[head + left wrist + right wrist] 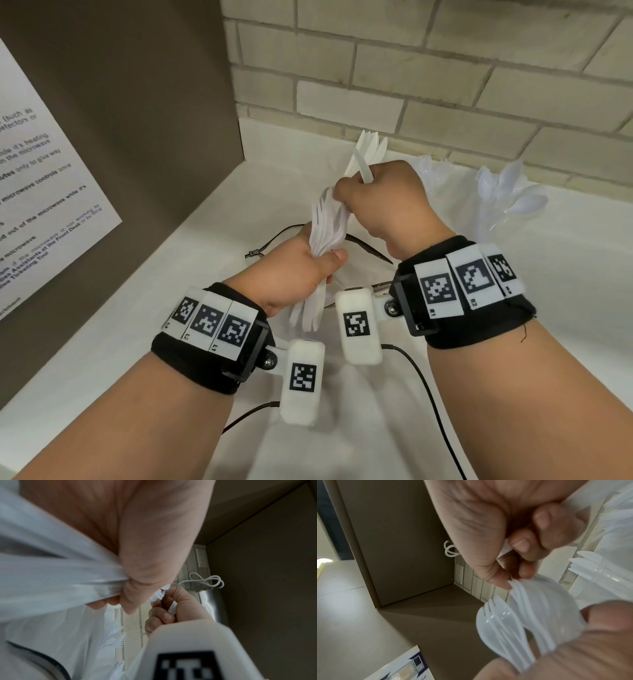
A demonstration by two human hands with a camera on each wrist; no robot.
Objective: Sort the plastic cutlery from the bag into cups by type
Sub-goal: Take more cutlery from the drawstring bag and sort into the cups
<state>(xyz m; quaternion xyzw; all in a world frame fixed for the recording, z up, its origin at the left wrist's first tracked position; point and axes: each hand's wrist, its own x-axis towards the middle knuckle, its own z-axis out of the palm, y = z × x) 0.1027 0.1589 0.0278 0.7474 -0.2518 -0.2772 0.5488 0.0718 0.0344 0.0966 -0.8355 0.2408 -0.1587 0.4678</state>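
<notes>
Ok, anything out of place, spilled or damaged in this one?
Nothing stands out. The left hand grips a bundle of white forks, the right hand pinches a knife, and the spoons stand upright in their cup.

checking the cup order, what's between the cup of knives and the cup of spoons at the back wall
In the head view, a clear cup of forks stands between the cup of knives and the cup of spoons, partly hidden behind the right hand.
</notes>
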